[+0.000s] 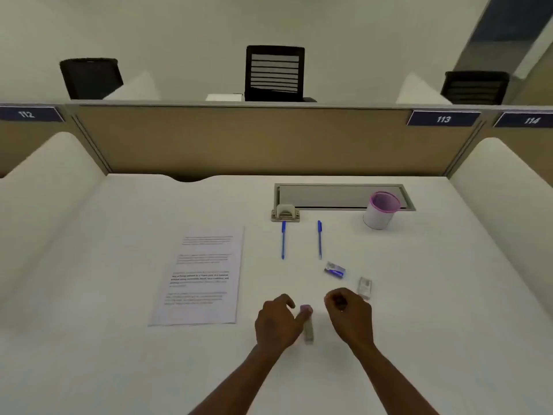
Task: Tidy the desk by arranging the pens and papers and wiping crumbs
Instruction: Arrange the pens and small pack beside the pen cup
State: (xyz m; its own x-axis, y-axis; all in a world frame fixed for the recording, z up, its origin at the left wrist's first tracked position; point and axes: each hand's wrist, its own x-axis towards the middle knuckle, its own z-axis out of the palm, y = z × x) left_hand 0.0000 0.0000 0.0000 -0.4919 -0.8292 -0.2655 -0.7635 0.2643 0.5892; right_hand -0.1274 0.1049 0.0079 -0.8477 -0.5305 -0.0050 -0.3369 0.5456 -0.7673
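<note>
Left hand rested on the white desk, fingers curled, its forefinger touching the pink-capped end of a small grey stick-like item lying just to its right; what that item was could not be told. Whether the hand actually gripped it could not be told either. Right hand hovered close by, fingers curled in toward the thumb as if pinching something tiny; nothing clearly visible in the pinch.

Just beyond the right hand lay a small clear wrapped piece, and a bit farther a blue-and-white eraser. Two blue pens sat farther up, roughly parallel and apart: left pen, right pen, caps pointing away from the person. A printed paper sheet lay flat to the left of the hands. A white cup with a purple rim stood at the far right, overlapping the grey cable tray cover. Beige partition behind the desk carried label 113; black chairs beyond it.
</note>
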